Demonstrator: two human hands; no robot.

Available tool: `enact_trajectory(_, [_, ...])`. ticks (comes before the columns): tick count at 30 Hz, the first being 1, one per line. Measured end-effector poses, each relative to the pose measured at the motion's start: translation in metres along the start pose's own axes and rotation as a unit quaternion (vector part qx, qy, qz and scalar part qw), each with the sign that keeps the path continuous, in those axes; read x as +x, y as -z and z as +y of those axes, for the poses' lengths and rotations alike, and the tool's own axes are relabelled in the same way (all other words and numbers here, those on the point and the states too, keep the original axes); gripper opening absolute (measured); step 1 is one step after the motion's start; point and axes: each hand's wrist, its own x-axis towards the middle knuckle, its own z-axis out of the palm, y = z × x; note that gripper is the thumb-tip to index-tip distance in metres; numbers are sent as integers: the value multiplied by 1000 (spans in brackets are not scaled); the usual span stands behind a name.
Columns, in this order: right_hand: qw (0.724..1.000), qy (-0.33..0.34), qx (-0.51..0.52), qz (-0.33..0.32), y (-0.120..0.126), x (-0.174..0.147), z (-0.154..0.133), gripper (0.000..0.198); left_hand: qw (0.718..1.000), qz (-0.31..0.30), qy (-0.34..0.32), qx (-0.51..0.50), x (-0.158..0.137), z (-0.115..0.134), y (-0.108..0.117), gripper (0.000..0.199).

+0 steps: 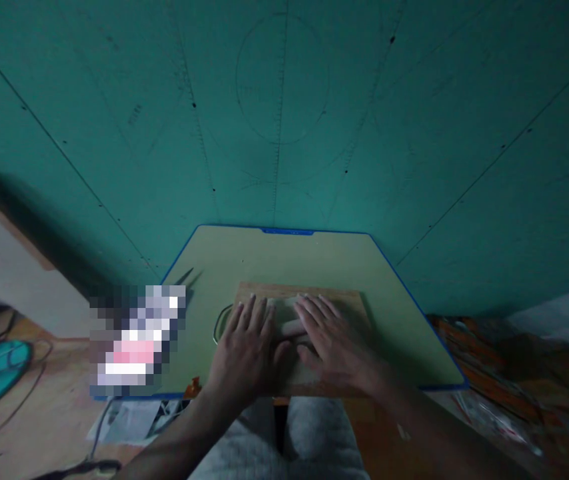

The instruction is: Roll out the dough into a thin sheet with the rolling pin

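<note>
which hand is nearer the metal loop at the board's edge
The left hand, close to the metal loop; the right hand lies farther across the wooden board.

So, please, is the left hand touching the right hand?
Apart. The head view shows a gap between the left hand and the right hand, with pale material visible there.

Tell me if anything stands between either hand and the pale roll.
Nothing visible does: the left hand and right hand lie over the pale roll on the wooden board. Beneath the palms is hidden.
</note>
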Motion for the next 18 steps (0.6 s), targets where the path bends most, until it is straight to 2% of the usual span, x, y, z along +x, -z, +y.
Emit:
enact_trajectory(4, [999,24,-13,-18,6,25,13,70,998,-47,21,-26,18,-14,-2,75])
enact_trajectory(9, [998,61,9,-26,2,60,34,63,997,-69,30,-15,39,-35,-7,89])
enact_trajectory(14, [998,64,13,-17,-3,78,43,57,996,-81,48,-8,46,-40,-9,85])
enact_trajectory(18, [998,51,5,19,-3,58,32,55,997,-65,46,0,33,-25,-5,71])
